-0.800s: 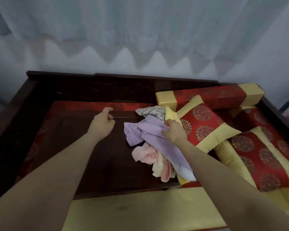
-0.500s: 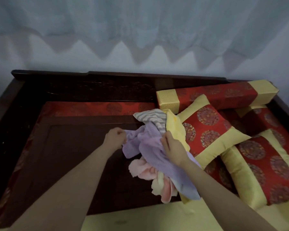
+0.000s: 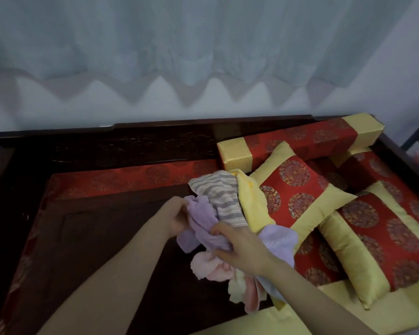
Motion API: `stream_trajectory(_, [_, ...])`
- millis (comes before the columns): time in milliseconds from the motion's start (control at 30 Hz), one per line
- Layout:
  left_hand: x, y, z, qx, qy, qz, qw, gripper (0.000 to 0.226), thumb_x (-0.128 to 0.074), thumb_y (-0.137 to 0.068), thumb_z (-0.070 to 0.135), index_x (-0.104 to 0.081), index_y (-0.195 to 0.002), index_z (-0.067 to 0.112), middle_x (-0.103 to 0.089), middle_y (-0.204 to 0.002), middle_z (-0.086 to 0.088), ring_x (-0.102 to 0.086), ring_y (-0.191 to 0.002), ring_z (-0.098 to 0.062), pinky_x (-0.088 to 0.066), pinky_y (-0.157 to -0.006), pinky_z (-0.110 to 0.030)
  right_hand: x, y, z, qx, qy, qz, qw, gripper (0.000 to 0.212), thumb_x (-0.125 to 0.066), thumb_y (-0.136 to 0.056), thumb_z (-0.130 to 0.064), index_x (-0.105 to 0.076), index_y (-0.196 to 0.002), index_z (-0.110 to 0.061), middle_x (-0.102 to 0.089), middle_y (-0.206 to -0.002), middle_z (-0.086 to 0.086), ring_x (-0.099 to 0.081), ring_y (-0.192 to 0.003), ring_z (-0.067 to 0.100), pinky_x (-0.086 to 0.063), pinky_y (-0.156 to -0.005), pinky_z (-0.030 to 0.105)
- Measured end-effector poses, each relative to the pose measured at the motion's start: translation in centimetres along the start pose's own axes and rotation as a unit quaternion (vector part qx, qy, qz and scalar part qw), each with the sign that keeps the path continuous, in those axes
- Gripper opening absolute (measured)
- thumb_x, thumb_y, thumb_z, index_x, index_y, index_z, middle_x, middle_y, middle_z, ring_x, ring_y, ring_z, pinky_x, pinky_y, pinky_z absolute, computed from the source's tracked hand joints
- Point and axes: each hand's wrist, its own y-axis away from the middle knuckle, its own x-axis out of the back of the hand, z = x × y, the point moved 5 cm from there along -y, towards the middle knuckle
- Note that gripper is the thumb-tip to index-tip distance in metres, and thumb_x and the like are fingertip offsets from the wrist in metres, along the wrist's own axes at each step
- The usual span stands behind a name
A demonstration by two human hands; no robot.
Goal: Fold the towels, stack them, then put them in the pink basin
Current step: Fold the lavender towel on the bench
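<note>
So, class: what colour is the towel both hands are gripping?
Lilac towel, clearest in the head view.

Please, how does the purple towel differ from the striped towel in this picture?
The purple towel is plain lilac; the striped towel has grey and pale bands. Both the left hand and the right hand grip the purple towel; neither hand holds the striped towel. The purple towel lies nearer the person; the striped towel lies behind it, beside the yellow towel. Both are crumpled and unfolded.

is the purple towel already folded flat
No, the purple towel is still crumpled, gripped by the left hand and right hand.
</note>
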Motion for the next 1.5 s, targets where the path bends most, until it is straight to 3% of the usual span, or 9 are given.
stream_trajectory(167, [7.2, 4.0, 5.5, -0.066, -0.014, 0.067, 0.995, 0.016, -0.063, -0.08, 0.02, -0.064, -0.074, 0.005, -0.065, -0.077, -0.014, -0.06, -0.07, -0.024, -0.052, -0.068, -0.034, -1.0, -0.5, 2.3, -0.09, 0.031, -0.071, 0.993, 0.052, -0.056, -0.064, -0.053, -0.06, -0.107, -0.025, -0.07, -0.09, -0.003, -0.063, -0.08, 0.019, -0.048, -0.067, 0.038])
stream_trajectory(267, [12.8, 6.1, 9.2, -0.14, -0.058, 0.199, 0.968, 0.003, -0.06, -0.079, 0.003, -0.061, -0.079, 0.006, -0.06, -0.087, -0.016, -0.057, -0.069, -0.021, -0.055, -0.052, -0.028, -0.1, -0.4, 3.1, -0.107, 0.023, -0.12, 0.987, 0.028, -0.064, -0.064, -0.054, -0.054, -0.068, -0.028, -0.056, -0.064, -0.01, -0.053, -0.061, 0.003, -0.037, -0.055, 0.023])
stream_trajectory(467, [20.7, 10.5, 17.3, -0.339, -0.065, 0.41, 0.844, 0.021, -0.054, -0.079, 0.021, -0.063, -0.083, 0.002, -0.064, -0.086, -0.016, -0.065, -0.08, -0.027, -0.056, -0.07, -0.032, 9.7, -4.3, -1.3, -0.073, 0.019, 0.139, 0.987, 0.023, -0.055, -0.067, -0.034, -0.037, -0.052, -0.032, -0.043, -0.045, -0.006, -0.041, -0.047, 0.004, -0.028, -0.047, 0.031])
stream_trajectory(600, [19.7, 13.9, 20.0, -0.45, 0.016, 0.396, 0.8, 0.008, -0.052, -0.089, 0.013, -0.048, -0.084, 0.015, -0.057, -0.088, -0.007, -0.056, -0.075, -0.015, -0.047, -0.066, -0.02, 14.3, -6.5, -6.3, 0.022, -0.038, 0.187, 0.981, 0.031, -0.061, -0.073, -0.016, -0.039, -0.056, -0.028, -0.044, -0.056, -0.006, -0.033, -0.05, 0.0, -0.024, -0.05, 0.024])
stream_trajectory(733, [20.5, 13.6, 19.1, -0.401, 0.025, 0.28, 0.872, 0.022, -0.046, -0.096, 0.017, -0.047, -0.074, 0.021, -0.051, -0.067, 0.008, -0.055, -0.049, 0.001, -0.046, -0.059, -0.013, 14.6, -6.2, -9.4, 0.028, -0.06, 0.108, 0.992, 0.032, -0.077, -0.074, -0.008, -0.05, -0.064, -0.022, -0.049, -0.063, -0.005, -0.039, -0.055, 0.001, -0.029, -0.051, 0.017])
stream_trajectory(967, [26.4, 7.7, 1.6, -0.206, 0.056, 0.231, 0.949, 0.019, -0.042, -0.097, 0.009, -0.059, -0.104, 0.002, -0.059, -0.108, -0.016, -0.06, -0.089, -0.029, -0.051, -0.067, -0.032, 2.7, -4.7, -6.5, -0.13, -0.042, -0.144, 0.98, 0.048, -0.043, -0.078, -0.044, -0.058, -0.075, 0.002, -0.055, -0.071, 0.009, -0.048, -0.068, 0.014, -0.04, -0.068, 0.031])
stream_trajectory(1133, [29.7, 5.3, -11.7, 0.017, 0.036, 0.228, 0.973, 0.033, -0.06, -0.085, 0.005, -0.059, -0.115, -0.007, -0.064, -0.11, -0.021, -0.062, -0.091, -0.038, -0.056, -0.066, -0.042, -7.1, -2.0, -2.8, -0.221, 0.149, -0.402, 0.876, 0.018, -0.056, -0.083, -0.014, -0.049, -0.074, -0.027, -0.047, -0.072, -0.008, -0.05, -0.067, 0.013, -0.039, -0.061, 0.02])
stream_trajectory(1333, [32.8, 5.7, -11.2, 0.195, -0.334, 0.164, 0.908, 0.033, -0.062, -0.082, 0.039, -0.064, -0.087, 0.007, -0.069, -0.074, -0.006, -0.065, -0.058, -0.018, -0.047, -0.058, -0.02, -9.5, -1.7, -1.7, -0.209, 0.233, -0.482, 0.818, 0.021, -0.058, -0.082, -0.009, -0.046, -0.071, -0.022, -0.04, -0.07, -0.008, -0.045, -0.067, 0.013, -0.031, -0.05, 0.014])
stream_trajectory(1500, [40.2, 2.8, -3.2, -0.069, -0.338, 0.447, 0.825, 0.056, -0.059, -0.082, 0.032, -0.048, -0.123, -0.005, -0.056, -0.121, -0.025, -0.056, -0.108, -0.039, -0.048, -0.089, -0.04, -8.4, -4.4, -3.2, -0.225, 0.09, -0.375, 0.895, 0.015, -0.077, -0.053, -0.032, -0.065, -0.06, -0.026, -0.067, -0.064, -0.009, -0.058, -0.059, 0.002, -0.045, -0.055, 0.014])
